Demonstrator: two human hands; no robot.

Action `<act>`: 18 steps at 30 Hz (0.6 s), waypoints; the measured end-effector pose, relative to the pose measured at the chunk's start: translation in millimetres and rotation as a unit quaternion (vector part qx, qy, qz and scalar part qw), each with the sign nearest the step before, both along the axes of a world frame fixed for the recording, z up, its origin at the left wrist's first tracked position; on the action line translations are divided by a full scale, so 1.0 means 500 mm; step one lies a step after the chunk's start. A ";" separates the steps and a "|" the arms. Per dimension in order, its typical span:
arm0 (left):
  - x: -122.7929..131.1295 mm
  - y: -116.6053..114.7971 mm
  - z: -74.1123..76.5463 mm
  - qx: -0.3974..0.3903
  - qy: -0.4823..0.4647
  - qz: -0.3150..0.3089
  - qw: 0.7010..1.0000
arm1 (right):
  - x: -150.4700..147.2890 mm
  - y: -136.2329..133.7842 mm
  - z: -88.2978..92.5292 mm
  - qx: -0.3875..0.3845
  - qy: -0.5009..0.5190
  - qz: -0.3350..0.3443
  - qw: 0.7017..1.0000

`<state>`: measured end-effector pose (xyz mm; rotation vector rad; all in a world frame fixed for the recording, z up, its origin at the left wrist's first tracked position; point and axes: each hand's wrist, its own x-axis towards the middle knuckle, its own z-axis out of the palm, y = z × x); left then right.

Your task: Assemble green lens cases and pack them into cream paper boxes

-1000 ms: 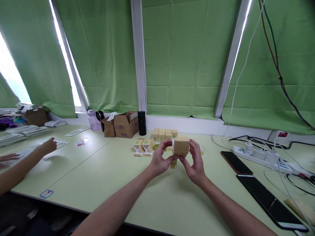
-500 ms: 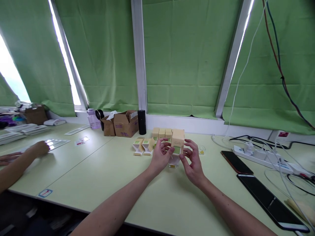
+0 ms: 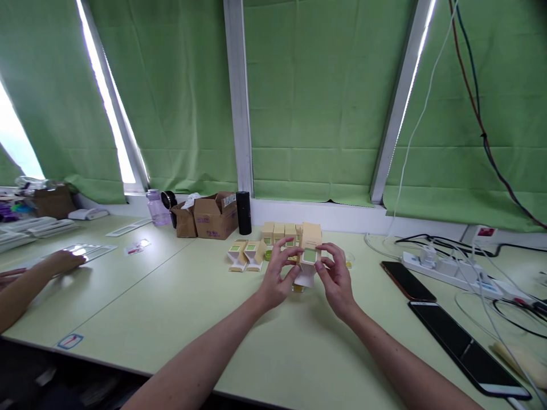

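Note:
A small cream paper box with a green-edged square on its front is held up between my two hands. My left hand grips its left side, fingers bent and thumb underneath. On the right side, the fingers and thumb of my right hand pinch it. A white flap hangs at the box's lower end. Just beneath that shows a small clear piece with yellow in it, partly hidden. Behind my left hand stand several similar cream boxes. Two opened boxes lie to the left.
Brown cartons and a black cylinder stand by the wall. At right lie two dark phone-like devices, a power strip and cables. A co-worker's hand rests at the left over white-framed panels. A round clear item lies behind my right hand.
The box has tilted slightly and its white flap shows more. My left fingers have shifted across its front. The view has moved a little to the right.

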<state>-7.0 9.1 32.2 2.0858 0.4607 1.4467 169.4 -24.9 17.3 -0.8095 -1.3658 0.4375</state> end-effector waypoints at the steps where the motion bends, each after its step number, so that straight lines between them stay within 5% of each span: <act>1: -0.001 0.000 0.000 -0.001 0.007 -0.005 1.000 | 0.001 0.000 0.000 0.001 -0.001 -0.001 1.000; 18: 0.010 0.022 -0.015 -0.071 -0.055 0.000 0.996 | 0.008 -0.005 -0.011 -0.014 -0.012 0.077 0.997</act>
